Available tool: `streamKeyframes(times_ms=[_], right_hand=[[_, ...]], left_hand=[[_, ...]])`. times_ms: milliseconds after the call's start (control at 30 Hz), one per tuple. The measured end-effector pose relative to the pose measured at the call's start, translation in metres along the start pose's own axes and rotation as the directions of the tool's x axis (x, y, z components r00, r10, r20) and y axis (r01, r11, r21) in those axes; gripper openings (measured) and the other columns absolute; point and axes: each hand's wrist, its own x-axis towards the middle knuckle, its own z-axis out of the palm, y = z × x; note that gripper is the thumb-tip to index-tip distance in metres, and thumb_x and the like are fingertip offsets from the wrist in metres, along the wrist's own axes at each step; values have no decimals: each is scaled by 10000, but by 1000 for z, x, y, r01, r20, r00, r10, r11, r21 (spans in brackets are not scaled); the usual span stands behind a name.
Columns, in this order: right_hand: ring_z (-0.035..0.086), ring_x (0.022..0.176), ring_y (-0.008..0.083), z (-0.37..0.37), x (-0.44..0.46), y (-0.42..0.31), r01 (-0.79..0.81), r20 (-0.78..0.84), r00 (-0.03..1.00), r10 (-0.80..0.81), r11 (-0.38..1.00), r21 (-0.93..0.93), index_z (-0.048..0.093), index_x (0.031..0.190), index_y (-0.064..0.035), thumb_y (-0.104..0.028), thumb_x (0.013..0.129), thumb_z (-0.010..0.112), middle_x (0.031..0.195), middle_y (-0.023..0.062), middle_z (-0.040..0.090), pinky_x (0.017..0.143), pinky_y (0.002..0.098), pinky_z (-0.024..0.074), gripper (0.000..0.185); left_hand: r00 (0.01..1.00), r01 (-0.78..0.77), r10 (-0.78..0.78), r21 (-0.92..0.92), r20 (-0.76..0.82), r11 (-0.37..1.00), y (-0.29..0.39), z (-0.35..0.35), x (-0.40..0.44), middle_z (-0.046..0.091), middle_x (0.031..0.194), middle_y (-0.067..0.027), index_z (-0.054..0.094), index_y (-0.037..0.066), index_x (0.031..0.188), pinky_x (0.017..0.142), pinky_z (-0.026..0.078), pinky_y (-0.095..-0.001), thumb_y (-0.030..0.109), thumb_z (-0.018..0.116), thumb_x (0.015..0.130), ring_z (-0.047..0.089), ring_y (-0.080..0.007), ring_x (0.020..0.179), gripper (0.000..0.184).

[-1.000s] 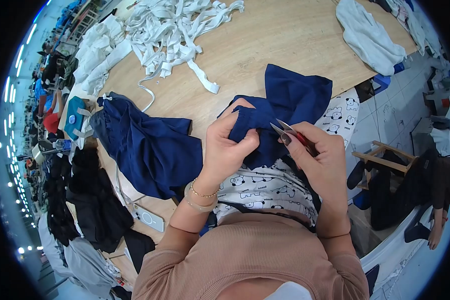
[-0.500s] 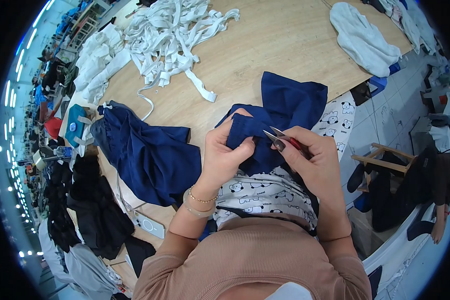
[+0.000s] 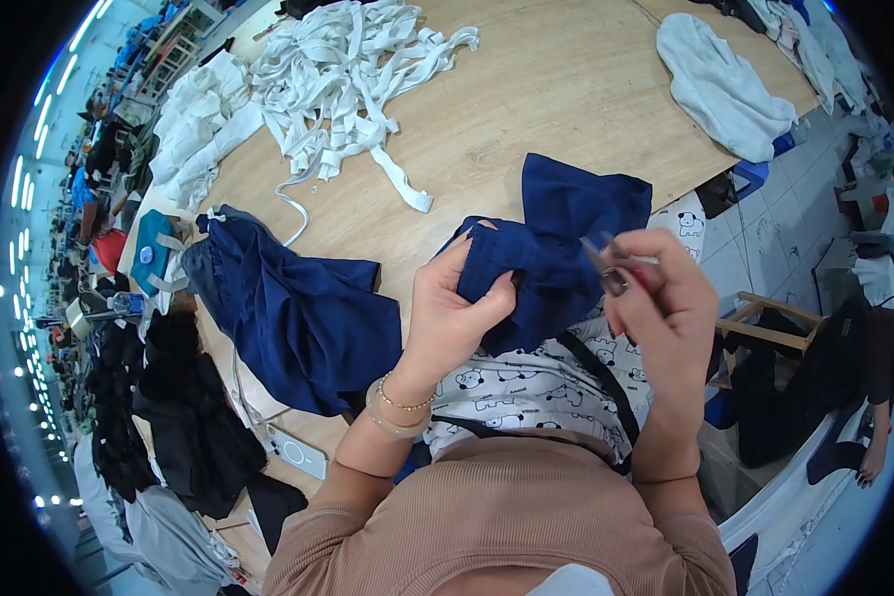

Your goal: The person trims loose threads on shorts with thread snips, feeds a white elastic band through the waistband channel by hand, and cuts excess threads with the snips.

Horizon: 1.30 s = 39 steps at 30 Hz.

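My left hand (image 3: 460,298) grips the gathered edge of a navy blue garment (image 3: 586,214), thumb pressed on the cloth. Part of the garment lies spread over the table edge, and the rest hangs above my lap. To the right of the cloth, my right hand (image 3: 666,298) is closed around small thread snips (image 3: 606,255) with pointed metal blades and a red handle. Motion blurs the blades, which point up and left toward the fabric. A white apron with a dog print (image 3: 497,382) covers my lap.
Another navy garment (image 3: 298,318) lies left on the wooden table (image 3: 507,89). White strips (image 3: 338,89) are heaped at the back, and a white cloth (image 3: 720,89) sits back right. Black fabric (image 3: 189,407) and a phone (image 3: 296,452) are at left. A wooden stool (image 3: 765,333) stands right.
My right hand has moved right with the snips, away from the cloth held in my left hand. The left hand keeps its grip almost in place.
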Motion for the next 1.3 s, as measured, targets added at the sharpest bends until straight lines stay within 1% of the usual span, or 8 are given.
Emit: streamKeyframes(times_ms=[100, 300, 433, 500, 900, 1067, 1200, 1300], right_hand=[[442, 537, 30, 3, -2, -5, -5, 100, 994, 32, 966, -257, 619, 891, 15, -45, 832, 619, 620, 24, 547, 478, 190, 334, 84], [457, 509, 56, 7, -3, 0, -2, 102, 994, 36, 950, -311, 622, 905, 17, -62, 833, 626, 605, 50, 552, 465, 206, 350, 107], [462, 508, 55, 8, -4, 3, 4, 101, 994, 29, 950, -314, 624, 910, 14, -62, 833, 625, 606, 49, 553, 463, 207, 349, 108], [401, 513, 8, 11, -4, 4, 34, 51, 998, -21, 962, -271, 629, 878, 24, -46, 847, 604, 568, -26, 489, 462, 175, 278, 81], [430, 517, 42, 8, -3, 8, 29, 102, 995, -2, 964, -265, 619, 909, 17, -61, 839, 620, 612, 36, 535, 463, 196, 328, 105], [412, 526, 34, 11, -2, 21, 50, 101, 994, -36, 988, -147, 618, 907, 15, -53, 841, 616, 620, 17, 522, 468, 191, 310, 94], [405, 531, 33, 13, -2, 30, 14, 91, 996, -13, 1000, -7, 617, 901, 18, -56, 842, 618, 622, 11, 512, 471, 190, 301, 95], [414, 529, 36, 9, 0, 20, 23, 115, 993, -3, 986, -167, 617, 902, 22, -59, 839, 618, 621, 19, 518, 470, 191, 308, 102]], left_hand=[[1000, -7, 7, 38, -4, 999, 1, 2, 0, 511, 855, -7, 596, -29, 880, 672, 376, -196, -81, 538, 749, 450, -75, 743, 153], [998, -64, 63, 112, 13, 992, 5, 3, 0, 505, 839, -16, 589, -42, 866, 666, 379, -202, -85, 535, 743, 451, -84, 740, 140], [996, -88, 87, 122, 17, 989, 5, 4, 0, 511, 828, -25, 589, -46, 853, 667, 379, -201, -86, 535, 742, 454, -87, 743, 129], [995, -102, 100, 127, 18, 987, 5, 5, 0, 513, 823, -27, 589, -47, 848, 667, 379, -201, -85, 535, 741, 455, -88, 743, 126], [989, -144, 145, 170, 3, 975, 1, 2, 1, 533, 829, 1, 581, -52, 839, 639, 377, -179, -74, 522, 743, 455, -54, 692, 114], [997, 54, -58, -82, -48, 995, 3, 7, -2, 568, 843, 2, 621, -34, 918, 684, 412, -190, -59, 541, 778, 494, -55, 747, 163], [998, 48, -52, -124, -28, 991, 0, 6, -3, 586, 869, 6, 623, -34, 947, 697, 420, -184, -49, 539, 794, 508, -45, 756, 175], [997, 37, -44, -106, -64, 994, -2, 4, -3, 593, 873, 3, 627, -34, 944, 698, 422, -185, -48, 537, 797, 510, -47, 756, 173]])
